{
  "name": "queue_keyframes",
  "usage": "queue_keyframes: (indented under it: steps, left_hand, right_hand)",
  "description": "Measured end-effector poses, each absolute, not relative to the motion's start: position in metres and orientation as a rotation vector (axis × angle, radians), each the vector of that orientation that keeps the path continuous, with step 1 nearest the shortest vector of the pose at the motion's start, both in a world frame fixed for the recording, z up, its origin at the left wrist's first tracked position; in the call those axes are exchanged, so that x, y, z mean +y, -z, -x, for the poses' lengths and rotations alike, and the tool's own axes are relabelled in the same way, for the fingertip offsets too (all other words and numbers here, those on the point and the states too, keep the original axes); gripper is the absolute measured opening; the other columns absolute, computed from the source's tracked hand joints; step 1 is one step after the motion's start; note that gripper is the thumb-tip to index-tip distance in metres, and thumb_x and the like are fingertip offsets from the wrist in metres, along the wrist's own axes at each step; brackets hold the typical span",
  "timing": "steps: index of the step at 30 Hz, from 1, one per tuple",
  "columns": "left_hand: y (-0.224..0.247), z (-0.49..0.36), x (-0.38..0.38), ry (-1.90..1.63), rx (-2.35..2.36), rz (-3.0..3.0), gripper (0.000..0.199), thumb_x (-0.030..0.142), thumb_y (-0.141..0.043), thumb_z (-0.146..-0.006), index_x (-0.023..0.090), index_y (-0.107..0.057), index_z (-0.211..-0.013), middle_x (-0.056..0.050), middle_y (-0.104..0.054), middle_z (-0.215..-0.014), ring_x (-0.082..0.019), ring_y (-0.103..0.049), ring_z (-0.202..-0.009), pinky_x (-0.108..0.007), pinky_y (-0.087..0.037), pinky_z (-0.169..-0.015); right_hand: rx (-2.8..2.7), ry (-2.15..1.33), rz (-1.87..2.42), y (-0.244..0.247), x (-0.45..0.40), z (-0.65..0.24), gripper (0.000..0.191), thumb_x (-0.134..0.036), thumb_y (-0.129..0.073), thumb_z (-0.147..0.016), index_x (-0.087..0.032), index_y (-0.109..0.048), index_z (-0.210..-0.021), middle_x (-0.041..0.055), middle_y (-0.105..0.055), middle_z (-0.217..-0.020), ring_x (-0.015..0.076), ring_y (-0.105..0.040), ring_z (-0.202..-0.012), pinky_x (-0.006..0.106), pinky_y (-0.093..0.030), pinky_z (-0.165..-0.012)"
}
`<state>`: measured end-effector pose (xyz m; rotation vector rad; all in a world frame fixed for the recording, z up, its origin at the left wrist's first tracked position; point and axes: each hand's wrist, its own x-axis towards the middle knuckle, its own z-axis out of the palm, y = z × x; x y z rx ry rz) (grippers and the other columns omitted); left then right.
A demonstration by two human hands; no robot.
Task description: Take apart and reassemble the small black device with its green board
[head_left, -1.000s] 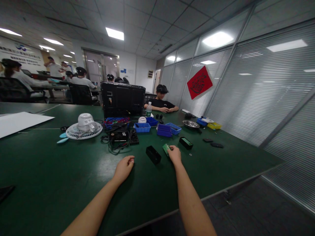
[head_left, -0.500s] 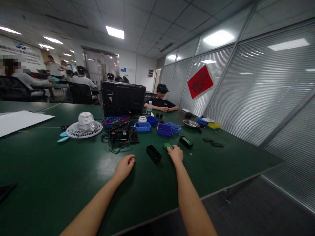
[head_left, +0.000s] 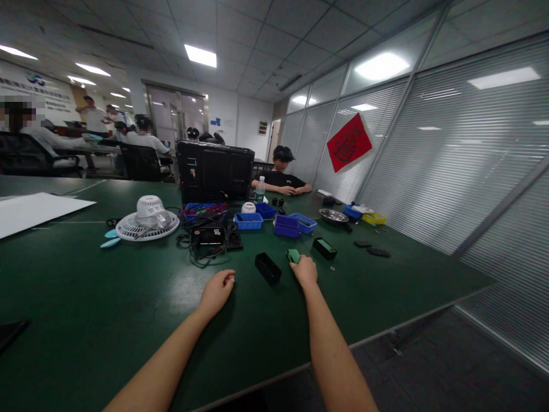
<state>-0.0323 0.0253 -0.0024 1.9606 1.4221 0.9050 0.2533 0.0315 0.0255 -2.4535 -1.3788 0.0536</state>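
A small green circuit board (head_left: 293, 256) is pinched in my right hand (head_left: 305, 270), whose fingers cover its near end. It is raised at a tilt just over the green table. Left of it lies an open black box (head_left: 268, 269), hollow inside. On the other side, a second black box (head_left: 325, 248) has a green board showing in it. My left hand (head_left: 218, 293) rests on the table with its fingers curled in and nothing visible in them. It lies left of the hollow box, apart from it.
Behind stand blue trays (head_left: 249, 221), a cable-wrapped black device (head_left: 209, 234), a white fan part (head_left: 148, 220) and a large black casing (head_left: 215, 170). A metal dish (head_left: 333, 216) and a yellow tray (head_left: 374, 218) lie to the right. A person (head_left: 283, 177) sits across the table.
My right hand has tilted the circuit board, so its far end turns and shows a paler green face. My left hand and the boxes have stayed put.
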Motion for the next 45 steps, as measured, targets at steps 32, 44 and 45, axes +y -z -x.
queue_keyframes:
  steps: [32,44,45]
  left_hand:
    - [0.005,0.032,0.027,-0.891,1.437,-1.983,0.030,0.026,-0.043,-0.079,0.017,-0.060,-0.102,-0.005,-0.065,-0.096,-0.016,-0.060,-0.086,-0.027,-0.043,-0.081]
    - [0.008,0.033,0.028,-0.882,1.436,-1.970,0.030,0.027,-0.043,-0.080,0.017,-0.060,-0.103,-0.005,-0.065,-0.099,-0.016,-0.060,-0.089,-0.028,-0.043,-0.083]
    - [0.009,0.033,0.029,-0.881,1.435,-1.968,0.030,0.027,-0.043,-0.080,0.017,-0.060,-0.103,-0.005,-0.065,-0.099,-0.016,-0.060,-0.089,-0.028,-0.044,-0.083]
  right_hand:
    - [-1.427,0.004,2.396,-0.031,0.029,-0.242,0.049,-0.050,-0.053,-0.074,-0.016,-0.060,-0.108,0.0153,-0.057,-0.105,0.0273,-0.051,-0.100,0.033,-0.040,-0.077]
    - [-1.360,0.064,2.285,-0.030,0.030,-0.240,0.043,-0.043,-0.055,-0.072,-0.010,-0.065,-0.098,0.0181,-0.055,-0.100,0.0273,-0.052,-0.096,0.032,-0.040,-0.081]
    - [-1.317,0.062,2.209,-0.031,0.031,-0.240,0.043,-0.043,-0.055,-0.072,-0.010,-0.065,-0.097,0.0174,-0.056,-0.100,0.0260,-0.053,-0.094,0.031,-0.040,-0.082]
